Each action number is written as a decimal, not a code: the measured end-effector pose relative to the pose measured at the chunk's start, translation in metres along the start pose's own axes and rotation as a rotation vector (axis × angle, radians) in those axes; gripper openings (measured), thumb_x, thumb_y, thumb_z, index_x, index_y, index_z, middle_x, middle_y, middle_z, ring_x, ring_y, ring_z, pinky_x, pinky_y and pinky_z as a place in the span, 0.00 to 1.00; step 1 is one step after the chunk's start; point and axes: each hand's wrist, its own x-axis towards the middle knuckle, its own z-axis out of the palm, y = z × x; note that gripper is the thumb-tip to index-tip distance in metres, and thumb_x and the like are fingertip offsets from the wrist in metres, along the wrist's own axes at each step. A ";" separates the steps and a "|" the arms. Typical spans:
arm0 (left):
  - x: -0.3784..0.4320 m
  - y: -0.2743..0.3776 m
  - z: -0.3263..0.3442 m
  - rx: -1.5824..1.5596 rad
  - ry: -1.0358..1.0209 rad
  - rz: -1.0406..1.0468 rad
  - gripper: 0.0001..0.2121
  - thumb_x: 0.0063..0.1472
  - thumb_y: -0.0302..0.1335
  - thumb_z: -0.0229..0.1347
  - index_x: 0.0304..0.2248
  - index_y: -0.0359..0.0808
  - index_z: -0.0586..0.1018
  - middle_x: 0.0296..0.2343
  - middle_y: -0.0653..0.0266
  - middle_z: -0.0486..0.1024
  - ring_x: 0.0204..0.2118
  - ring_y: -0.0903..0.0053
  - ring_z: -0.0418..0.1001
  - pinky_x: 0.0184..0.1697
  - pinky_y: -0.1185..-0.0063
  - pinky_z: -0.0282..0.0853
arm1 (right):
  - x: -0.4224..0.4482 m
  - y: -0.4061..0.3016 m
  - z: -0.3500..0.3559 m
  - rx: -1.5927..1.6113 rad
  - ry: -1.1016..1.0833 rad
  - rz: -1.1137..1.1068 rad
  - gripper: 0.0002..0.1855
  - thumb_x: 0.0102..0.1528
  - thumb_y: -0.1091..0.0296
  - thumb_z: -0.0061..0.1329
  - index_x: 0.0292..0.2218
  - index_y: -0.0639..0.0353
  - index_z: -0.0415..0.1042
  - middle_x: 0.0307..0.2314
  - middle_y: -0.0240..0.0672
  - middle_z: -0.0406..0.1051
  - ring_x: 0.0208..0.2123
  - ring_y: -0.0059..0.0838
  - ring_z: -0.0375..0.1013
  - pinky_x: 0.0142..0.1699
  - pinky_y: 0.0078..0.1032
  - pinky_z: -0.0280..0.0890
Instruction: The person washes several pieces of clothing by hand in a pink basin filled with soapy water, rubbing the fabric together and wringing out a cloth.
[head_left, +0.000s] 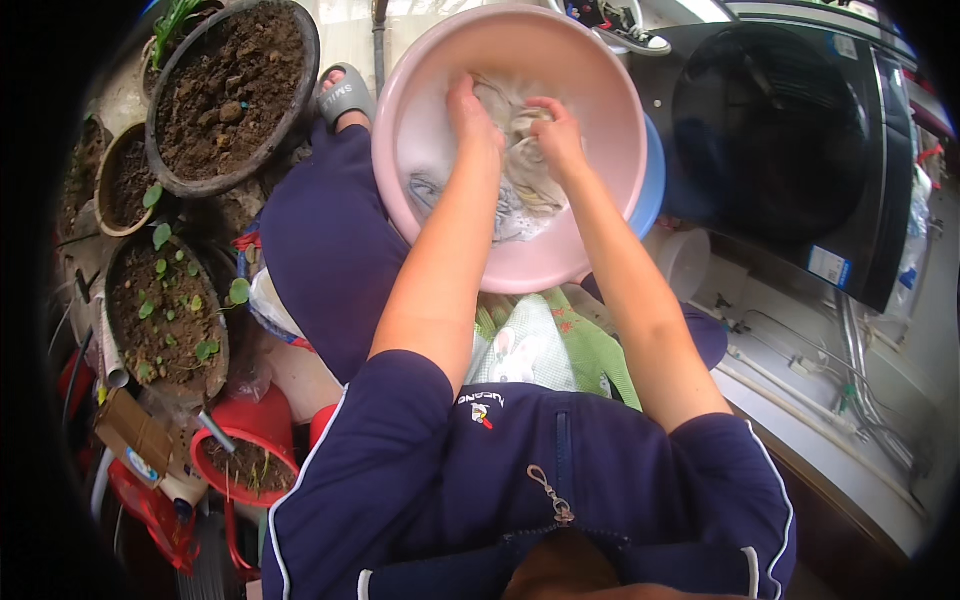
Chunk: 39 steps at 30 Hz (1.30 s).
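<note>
A large pink plastic basin (525, 270) stands before me with cloudy, sudsy water in it. Inside lies a wet beige cloth (529, 169). My left hand (476, 116) is in the basin at the cloth's left edge, its fingertips against the fabric. From the right, my right hand (556, 135) has its fingers bent over the cloth, gripping part of it. A grey-blue wet cloth (508, 210) lies lower in the basin, partly behind my left forearm. White foam (525, 226) gathers near it.
A blue basin (651, 180) shows behind the pink one. Soil-filled pots (307, 45) and a red bucket (199, 457) stand at left. At right are a black glossy appliance (877, 187), pipes (787, 405) and a white round container (686, 262). A canvas shoe (637, 37) sits beyond the basin.
</note>
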 end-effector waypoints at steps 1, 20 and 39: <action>0.002 -0.002 0.000 0.005 -0.019 -0.032 0.16 0.55 0.35 0.46 0.41 0.34 0.67 0.36 0.62 0.67 0.39 0.72 0.66 0.43 0.74 0.61 | -0.018 -0.014 0.000 0.002 -0.049 -0.037 0.18 0.40 0.79 0.39 0.36 0.59 0.71 0.30 0.40 0.68 0.33 0.32 0.68 0.39 0.25 0.62; -0.019 0.029 -0.003 0.116 0.039 -0.240 0.13 0.56 0.38 0.48 0.32 0.35 0.71 0.30 0.61 0.73 0.31 0.70 0.72 0.35 0.75 0.67 | -0.024 -0.007 0.042 -0.290 0.247 -0.615 0.20 0.47 0.56 0.49 0.34 0.65 0.70 0.33 0.46 0.69 0.34 0.44 0.69 0.39 0.33 0.63; -0.024 0.035 0.023 0.345 0.078 -0.137 0.17 0.58 0.36 0.46 0.47 0.43 0.67 0.48 0.64 0.62 0.50 0.71 0.60 0.50 0.68 0.57 | 0.020 0.008 0.000 0.128 -0.259 -0.116 0.25 0.40 0.77 0.45 0.44 0.63 0.66 0.35 0.37 0.68 0.31 0.26 0.69 0.37 0.22 0.65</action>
